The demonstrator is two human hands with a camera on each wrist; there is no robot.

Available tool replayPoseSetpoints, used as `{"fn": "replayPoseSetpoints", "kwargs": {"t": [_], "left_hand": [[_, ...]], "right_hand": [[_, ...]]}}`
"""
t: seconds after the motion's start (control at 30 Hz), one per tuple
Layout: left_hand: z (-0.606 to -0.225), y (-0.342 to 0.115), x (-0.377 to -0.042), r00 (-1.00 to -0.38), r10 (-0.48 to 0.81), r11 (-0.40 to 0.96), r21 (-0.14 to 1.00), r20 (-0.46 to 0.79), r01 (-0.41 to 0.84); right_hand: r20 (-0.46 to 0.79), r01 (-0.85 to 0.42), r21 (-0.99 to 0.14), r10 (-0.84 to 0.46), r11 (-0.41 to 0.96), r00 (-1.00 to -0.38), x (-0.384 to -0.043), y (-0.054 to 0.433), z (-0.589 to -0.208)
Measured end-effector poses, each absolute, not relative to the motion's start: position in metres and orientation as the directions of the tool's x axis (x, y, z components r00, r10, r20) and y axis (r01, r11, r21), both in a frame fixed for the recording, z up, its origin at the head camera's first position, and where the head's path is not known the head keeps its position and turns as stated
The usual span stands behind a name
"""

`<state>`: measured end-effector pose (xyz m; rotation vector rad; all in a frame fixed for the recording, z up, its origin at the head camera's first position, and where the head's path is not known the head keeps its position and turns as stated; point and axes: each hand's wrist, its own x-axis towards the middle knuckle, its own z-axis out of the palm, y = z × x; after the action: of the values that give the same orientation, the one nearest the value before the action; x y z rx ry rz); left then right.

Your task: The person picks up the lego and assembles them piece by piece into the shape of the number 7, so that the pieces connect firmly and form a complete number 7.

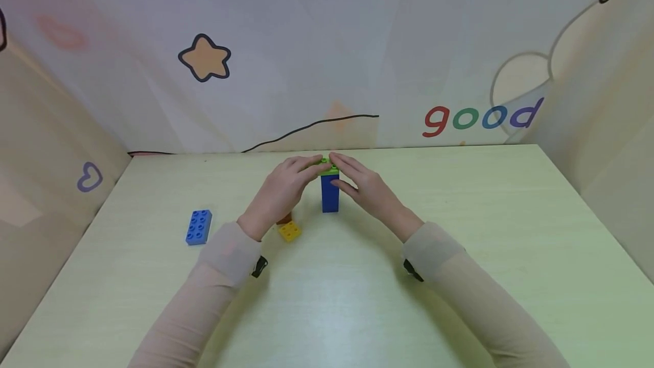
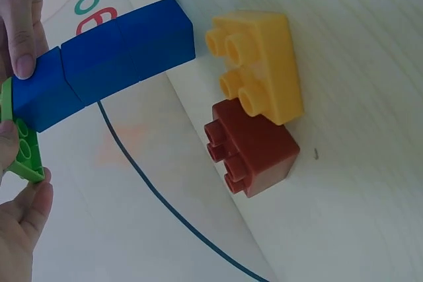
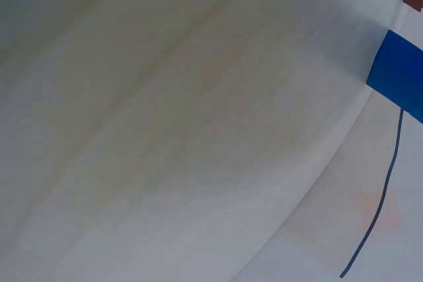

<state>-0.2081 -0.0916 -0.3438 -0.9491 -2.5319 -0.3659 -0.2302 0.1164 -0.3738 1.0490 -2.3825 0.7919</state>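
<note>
A tower of several dark blue bricks (image 1: 330, 195) stands upright near the back middle of the table. On its top is a flat green brick (image 1: 331, 172), jutting out past the tower on the left. My left hand (image 1: 283, 186) pinches this green brick between thumb and fingers, as the left wrist view shows. My right hand (image 1: 375, 191) has its thumb against the top blue brick and its fingers around the tower's upper end. Near my left wrist lie a yellow brick (image 2: 274, 64) and a brown-red brick (image 2: 261, 146), studs showing, partly hidden in the head view.
A lighter blue brick (image 1: 198, 227) with several studs lies farther left on the pale table (image 1: 511, 231). A printed cloth (image 1: 306, 44) hangs just behind the table's back edge, with more cloth at both sides.
</note>
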Motion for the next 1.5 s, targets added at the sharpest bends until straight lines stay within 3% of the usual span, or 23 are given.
{"fn": "replayPoseSetpoints", "kwargs": {"t": [0.5,0.73,0.9,1.2,1.3,1.5], "left_hand": [[-0.346,-0.092,-0.209,-0.668,0.575,0.715,0.108,0.472,0.691],[-0.346,-0.094,-0.208,-0.681,0.570,0.717,0.126,0.459,0.685],[-0.340,-0.094,-0.204,-0.739,0.545,0.716,0.239,0.396,0.657],[-0.333,-0.109,-0.204,-0.913,0.338,0.633,0.662,0.230,0.401],[-0.336,-0.118,-0.205,-0.942,0.300,0.631,0.709,0.152,0.316],[-0.349,-0.135,-0.203,-0.949,0.314,0.688,0.698,-0.040,0.199]], "right_hand": [[0.645,-0.808,-0.271,-0.525,0.523,-0.555,-0.232,0.117,-0.375],[0.579,-0.784,-0.394,-0.532,0.480,-0.617,-0.232,0.116,-0.369],[0.469,-0.723,-0.486,-0.552,0.491,-0.690,-0.232,0.113,-0.357],[0.287,-0.586,-0.596,-0.535,0.549,-0.794,-0.234,0.112,-0.342],[0.256,-0.553,-0.627,-0.525,0.549,-0.812,-0.234,0.112,-0.341],[0.252,-0.538,-0.657,-0.518,0.529,-0.817,-0.235,0.112,-0.342]]}}
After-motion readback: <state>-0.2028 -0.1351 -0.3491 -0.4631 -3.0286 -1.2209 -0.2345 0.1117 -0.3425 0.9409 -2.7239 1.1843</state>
